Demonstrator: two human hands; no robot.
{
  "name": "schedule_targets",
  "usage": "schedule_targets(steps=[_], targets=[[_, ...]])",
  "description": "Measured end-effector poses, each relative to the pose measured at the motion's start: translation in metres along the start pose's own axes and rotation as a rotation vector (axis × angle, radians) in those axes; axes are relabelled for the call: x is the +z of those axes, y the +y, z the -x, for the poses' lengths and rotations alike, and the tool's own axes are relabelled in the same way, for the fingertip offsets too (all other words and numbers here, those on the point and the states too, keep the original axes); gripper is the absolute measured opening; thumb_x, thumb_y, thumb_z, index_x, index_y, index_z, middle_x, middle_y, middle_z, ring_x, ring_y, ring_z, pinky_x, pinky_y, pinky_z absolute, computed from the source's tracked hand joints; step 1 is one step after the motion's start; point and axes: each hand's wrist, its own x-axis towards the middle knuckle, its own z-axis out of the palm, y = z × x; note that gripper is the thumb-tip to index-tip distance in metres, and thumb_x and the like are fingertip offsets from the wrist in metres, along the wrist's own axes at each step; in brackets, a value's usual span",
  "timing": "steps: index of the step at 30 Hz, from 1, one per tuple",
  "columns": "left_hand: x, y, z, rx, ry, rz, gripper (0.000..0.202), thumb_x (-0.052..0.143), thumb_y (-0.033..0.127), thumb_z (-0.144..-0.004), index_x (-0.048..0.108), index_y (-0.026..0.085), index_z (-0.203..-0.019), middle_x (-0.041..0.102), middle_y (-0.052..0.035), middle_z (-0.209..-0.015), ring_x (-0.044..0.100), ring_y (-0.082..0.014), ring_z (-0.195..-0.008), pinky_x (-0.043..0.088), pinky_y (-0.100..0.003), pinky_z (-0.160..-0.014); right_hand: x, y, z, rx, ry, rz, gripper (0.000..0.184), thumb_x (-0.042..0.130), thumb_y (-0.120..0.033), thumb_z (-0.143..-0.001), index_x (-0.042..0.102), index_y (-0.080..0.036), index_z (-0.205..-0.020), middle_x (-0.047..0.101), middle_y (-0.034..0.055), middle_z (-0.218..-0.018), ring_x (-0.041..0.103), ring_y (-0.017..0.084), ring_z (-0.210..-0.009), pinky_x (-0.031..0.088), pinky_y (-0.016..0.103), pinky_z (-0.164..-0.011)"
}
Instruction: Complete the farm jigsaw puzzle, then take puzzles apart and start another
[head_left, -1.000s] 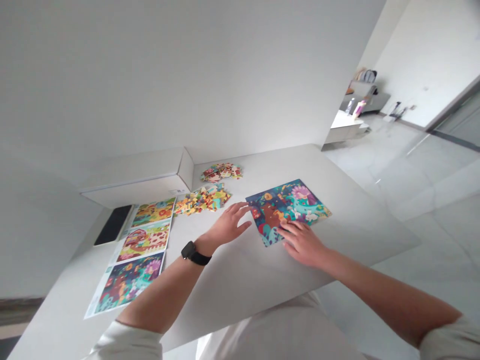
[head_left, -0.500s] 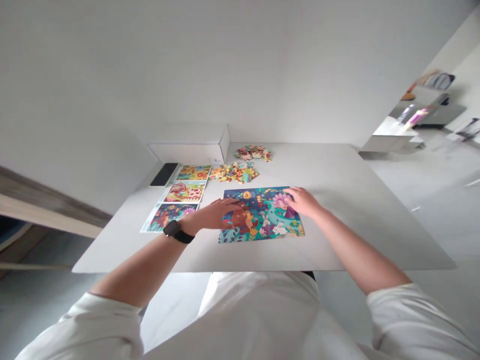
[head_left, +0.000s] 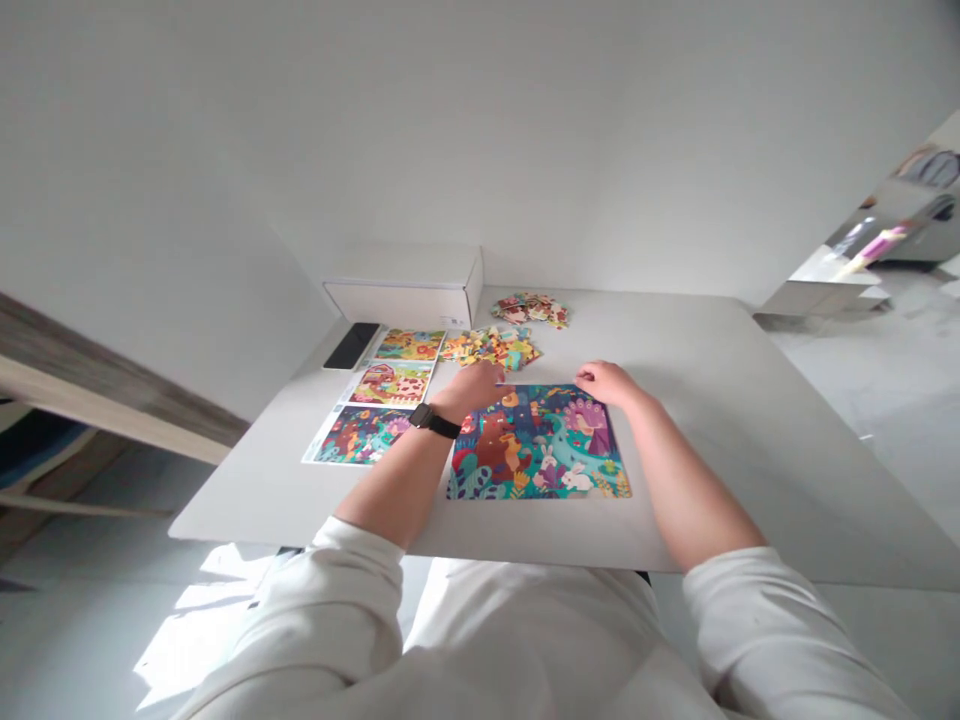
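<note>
Nearest you, beyond the bench's (head_left: 720, 450) near edge and about midway along it, the dark-blue animal picture (head_left: 551, 450) lies flat, its long sides roughly following that edge. Your left hand (head_left: 476, 388), below a black watch (head_left: 435, 420), covers the picture's far left corner; its fingers are bent and partly hidden, so you cannot tell whether they grip anything. Your right hand (head_left: 609, 382) is at the far right corner, fingers half curled, thumb side inward; whether it pinches the picture's edge cannot be told.

Toward the bench's left edge, three printed sheets (head_left: 391, 384) run in a column away from you, a black phone (head_left: 352, 346) beside the farthest one. Just past your left hand is a yellowish heap of pieces (head_left: 491, 347). Farther, near the far edge, sit a smaller heap (head_left: 531, 309) and, at the far left corner, a white box (head_left: 405, 285).
</note>
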Motion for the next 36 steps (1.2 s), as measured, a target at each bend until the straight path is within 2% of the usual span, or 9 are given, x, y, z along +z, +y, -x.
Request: schedule_targets(steps=[3,7,11,16,19,23,28,32,36], targets=[[-0.002,0.002,-0.010,-0.008,-0.080,0.023,0.036,0.062,0.058,-0.096,0.076,0.025,-0.097,0.081,-0.0062,-0.095,0.074,-0.0241,-0.087,0.052,-0.030,-0.074,0.001,0.000,0.000,0.001,-0.005,-0.028,0.027,0.065,-0.042,-0.101,0.083,-0.023,-0.100,0.084,0.0082,-0.105,0.075,0.022,-0.093,0.050,0.029,-0.078],[-0.003,-0.002,-0.013,0.094,-0.169,0.089,0.035,0.064,0.059,-0.094,0.073,0.026,-0.090,0.079,-0.0029,-0.087,0.070,-0.0203,-0.079,0.047,-0.028,-0.070,-0.003,0.000,0.001,-0.049,-0.124,-0.095,0.033,0.067,-0.050,-0.098,0.079,-0.022,-0.085,0.081,0.0055,-0.089,0.072,0.021,-0.084,0.047,0.029,-0.074],[-0.007,-0.008,-0.014,0.117,-0.196,0.154,0.032,0.073,0.057,-0.087,0.071,0.025,-0.091,0.079,-0.0021,-0.091,0.071,-0.0200,-0.081,0.046,-0.028,-0.068,-0.009,0.003,0.002,-0.087,-0.240,-0.251,0.030,0.078,-0.052,-0.087,0.078,-0.022,-0.090,0.082,0.0035,-0.094,0.071,0.021,-0.085,0.050,0.029,-0.077],[-0.014,-0.012,-0.016,0.175,-0.317,0.285,0.035,0.075,0.049,-0.084,0.075,0.026,-0.111,0.079,0.0005,-0.092,0.073,-0.0184,-0.083,0.050,-0.025,-0.070,-0.016,0.007,0.005,-0.093,-0.343,-0.358,0.043,0.083,-0.057,-0.079,0.080,-0.021,-0.101,0.082,0.0048,-0.100,0.071,0.022,-0.088,0.054,0.032,-0.081],[-0.015,-0.012,-0.015,0.231,-0.365,0.271,0.030,0.072,0.045,-0.087,0.078,0.026,-0.110,0.080,0.0001,-0.096,0.074,-0.0179,-0.086,0.051,-0.024,-0.075,-0.021,0.008,0.006,-0.101,-0.383,-0.395,0.050,0.083,-0.064,-0.076,0.081,-0.021,-0.102,0.082,0.0043,-0.099,0.071,0.023,-0.088,0.054,0.033,-0.081],[-0.022,-0.009,-0.012,0.256,-0.332,0.258,0.027,0.064,0.042,-0.091,0.078,0.025,-0.107,0.080,-0.0003,-0.098,0.072,-0.0178,-0.089,0.051,-0.024,-0.079,-0.033,0.009,0.012,-0.107,-0.412,-0.502,0.058,0.084,-0.069,-0.071,0.081,-0.020,-0.103,0.081,0.0047,-0.099,0.070,0.023,-0.089,0.053,0.033,-0.081],[-0.032,-0.003,-0.010,0.250,-0.303,0.344,0.032,0.057,0.044,-0.095,0.076,0.022,-0.108,0.079,-0.0006,-0.096,0.070,-0.0177,-0.086,0.051,-0.025,-0.077,-0.047,0.008,0.021,-0.091,-0.456,-0.629,0.060,0.087,-0.067,-0.069,0.081,-0.019,-0.105,0.081,0.0050,-0.100,0.070,0.022,-0.086,0.053,0.032,-0.080],[-0.033,0.002,-0.008,0.171,-0.231,0.292,0.032,0.059,0.042,-0.093,0.078,0.023,-0.111,0.079,-0.0018,-0.096,0.071,-0.0190,-0.089,0.051,-0.026,-0.078,-0.049,0.007,0.020,-0.062,-0.367,-0.587,0.061,0.090,-0.068,-0.064,0.081,-0.019,-0.099,0.081,0.0048,-0.095,0.070,0.022,-0.085,0.053,0.033,-0.080],[-0.034,0.002,-0.008,0.259,-0.232,0.428,0.038,0.057,0.046,-0.098,0.078,0.021,-0.117,0.081,-0.0038,-0.100,0.073,-0.0189,-0.089,0.053,-0.026,-0.079,-0.048,0.006,0.018,-0.069,-0.369,-0.654,0.066,0.090,-0.069,-0.066,0.083,-0.018,-0.108,0.082,0.0071,-0.104,0.073,0.025,-0.093,0.055,0.035,-0.085]])
